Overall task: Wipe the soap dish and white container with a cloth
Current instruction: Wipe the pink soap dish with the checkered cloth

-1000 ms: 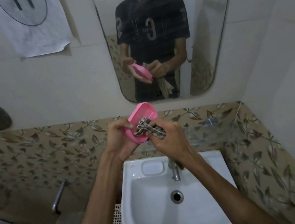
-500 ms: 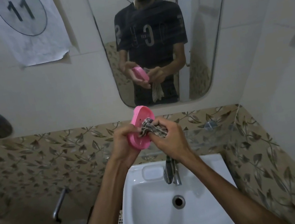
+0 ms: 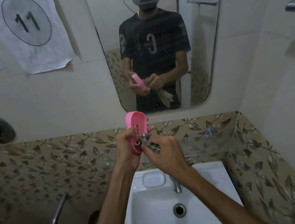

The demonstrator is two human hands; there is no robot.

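Head view: nearest is a white sink (image 3: 215, 217) with its drain (image 3: 179, 210), a tap (image 3: 177, 186) at the back rim and a moulded soap recess (image 3: 153, 179) beside the tap. Both forearms reach up over the basin. The left hand (image 3: 127, 152) has its fingers curled round the lower end of a pink soap dish (image 3: 137, 131), held on end above the sink with its slotted inside facing the camera. The right hand (image 3: 166, 154) is closed round a bunched patterned cloth (image 3: 148, 144), pressing it into the dish's lower part. Behind them runs a band of leaf-patterned tiles (image 3: 53, 162), with a glass shelf (image 3: 206, 139) to the right. Further back, a mirror (image 3: 209, 42) shows the person, and a paper sheet (image 3: 30, 33) marked 11 hangs to its left.
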